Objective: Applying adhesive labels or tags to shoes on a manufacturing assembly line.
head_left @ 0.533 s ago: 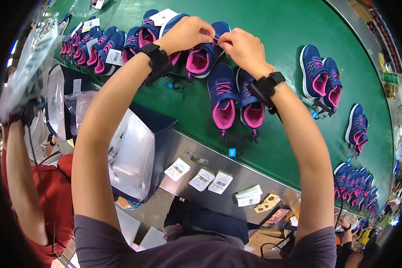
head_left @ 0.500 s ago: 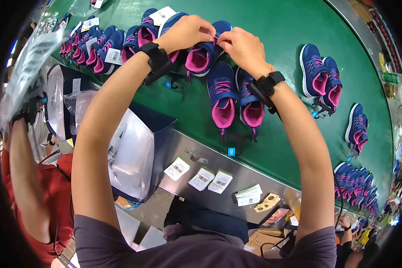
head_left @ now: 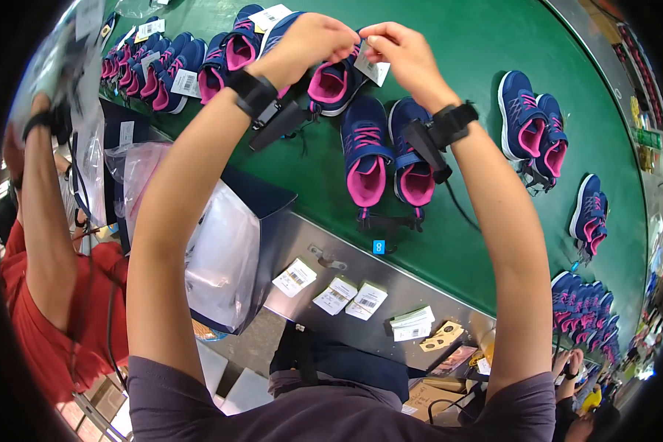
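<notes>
Above a navy-and-pink sneaker (head_left: 329, 85) at the far middle of the green table, my left hand (head_left: 311, 48) and my right hand (head_left: 410, 65) meet fingertip to fingertip. Both are closed in a pinch; whatever lies between the fingers is too small to make out. A white tag (head_left: 373, 68) hangs just below the pinched fingertips, next to that shoe. Nearer me stands a matching pair, a left sneaker (head_left: 365, 151) and a right sneaker (head_left: 414, 158), toes pointing away. My right wrist's black band partly covers the right one. A black hanger with a blue marker (head_left: 379, 247) joins their heels.
More sneakers line the far left (head_left: 158, 74) and right (head_left: 530, 125) of the table. Stacked tags (head_left: 337, 295) lie on the metal ledge (head_left: 295, 236). A dark box with clear bags (head_left: 225, 258) stands left, beside a co-worker's arm (head_left: 48, 228) and plastic bag.
Both hands have moved slightly up and away from the shoe, and the white tag now shows beneath them. The co-worker's arm and plastic bag at the left have shifted upward.
</notes>
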`<state>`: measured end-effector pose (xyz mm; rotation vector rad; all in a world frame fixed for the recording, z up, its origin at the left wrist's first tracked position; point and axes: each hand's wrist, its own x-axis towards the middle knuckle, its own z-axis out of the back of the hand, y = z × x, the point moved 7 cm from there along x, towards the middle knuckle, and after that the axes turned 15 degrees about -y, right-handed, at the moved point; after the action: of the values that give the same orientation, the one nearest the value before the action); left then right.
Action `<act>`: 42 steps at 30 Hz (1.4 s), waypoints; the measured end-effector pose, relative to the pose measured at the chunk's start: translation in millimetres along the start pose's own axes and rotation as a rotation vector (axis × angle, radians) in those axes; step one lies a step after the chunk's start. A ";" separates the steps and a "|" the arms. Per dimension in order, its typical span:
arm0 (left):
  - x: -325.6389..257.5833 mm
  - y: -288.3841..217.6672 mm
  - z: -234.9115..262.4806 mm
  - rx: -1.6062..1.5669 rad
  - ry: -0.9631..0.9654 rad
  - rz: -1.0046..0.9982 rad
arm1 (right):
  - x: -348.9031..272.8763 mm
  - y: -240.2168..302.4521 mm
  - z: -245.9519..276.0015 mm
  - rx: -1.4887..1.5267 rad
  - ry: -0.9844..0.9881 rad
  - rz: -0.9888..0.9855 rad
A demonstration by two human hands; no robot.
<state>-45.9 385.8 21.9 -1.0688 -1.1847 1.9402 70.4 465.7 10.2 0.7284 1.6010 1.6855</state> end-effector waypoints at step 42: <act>3.7 -40.4 38.9 0.344 -0.376 -0.427 | -81.7 91.8 -10.4 -0.908 -0.062 0.684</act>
<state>-77.9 389.3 68.1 -0.2510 -1.1011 1.9436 102.1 394.4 105.7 0.8481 0.3856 2.5330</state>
